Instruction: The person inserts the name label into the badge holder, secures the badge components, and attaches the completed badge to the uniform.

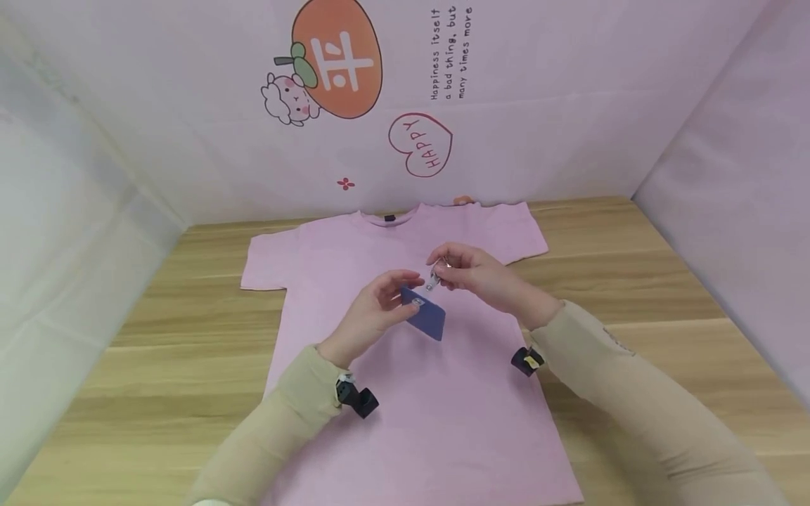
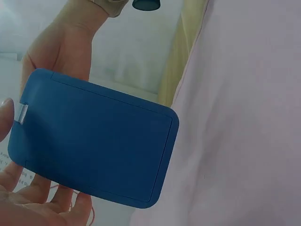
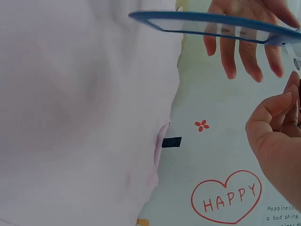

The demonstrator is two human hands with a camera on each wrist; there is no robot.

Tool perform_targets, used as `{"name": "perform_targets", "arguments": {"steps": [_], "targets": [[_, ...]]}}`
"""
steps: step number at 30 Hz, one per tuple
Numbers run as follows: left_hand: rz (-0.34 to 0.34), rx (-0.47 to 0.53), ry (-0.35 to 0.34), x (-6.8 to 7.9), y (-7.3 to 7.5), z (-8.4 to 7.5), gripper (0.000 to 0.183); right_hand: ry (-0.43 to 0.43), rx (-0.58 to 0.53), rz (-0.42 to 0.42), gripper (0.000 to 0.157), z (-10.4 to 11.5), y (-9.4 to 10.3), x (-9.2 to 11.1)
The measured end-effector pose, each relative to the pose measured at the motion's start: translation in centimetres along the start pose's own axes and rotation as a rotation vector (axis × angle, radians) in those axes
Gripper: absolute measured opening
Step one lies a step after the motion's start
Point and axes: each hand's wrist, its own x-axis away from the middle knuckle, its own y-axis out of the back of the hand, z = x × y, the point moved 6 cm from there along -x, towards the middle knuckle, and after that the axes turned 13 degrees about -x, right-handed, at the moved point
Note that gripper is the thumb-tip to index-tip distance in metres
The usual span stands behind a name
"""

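A blue card holder [image 1: 432, 322] is in my left hand [image 1: 370, 309], above a pink T-shirt [image 1: 392, 429] laid out flat. My thumb is at the slotted end, and the other fingers lie along the far side. The left wrist view shows the holder's flat blue back [image 2: 94, 136] and its small slot [image 2: 21, 113]. My right hand [image 1: 484, 277] pinches a metal clip [image 1: 441, 266] with a short clear strap [image 1: 433, 282] hanging towards the holder. From the right wrist, the strap [image 3: 293, 55] appears close to the holder's edge [image 3: 211, 19]; whether they are joined I cannot tell.
Under the shirt is a wood-grain table [image 1: 183, 365]. A printed pale cloth [image 1: 538, 105] stands behind it, with plain pale cloth at both sides. Black wrist cameras [image 1: 365, 402] hang by both sleeves. The shirt's collar [image 1: 389, 219] points to the back.
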Motion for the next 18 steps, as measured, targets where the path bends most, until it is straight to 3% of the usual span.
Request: {"name": "perform_targets", "arguments": {"steps": [7,13,18], "targets": [[-0.034,-0.007,0.017,-0.4,-0.7,-0.2,0.044,0.046,0.088,-0.087,0.029,0.2,0.4,0.1],[-0.058,-0.011,0.061,-0.6,-1.1,-0.4,0.034,0.100,0.239,-0.160,0.033,0.8,0.6,0.2],[-0.064,-0.039,0.051,-0.8,-1.4,-0.7,0.032,0.103,0.228,-0.142,0.033,0.9,0.4,0.3]]}}
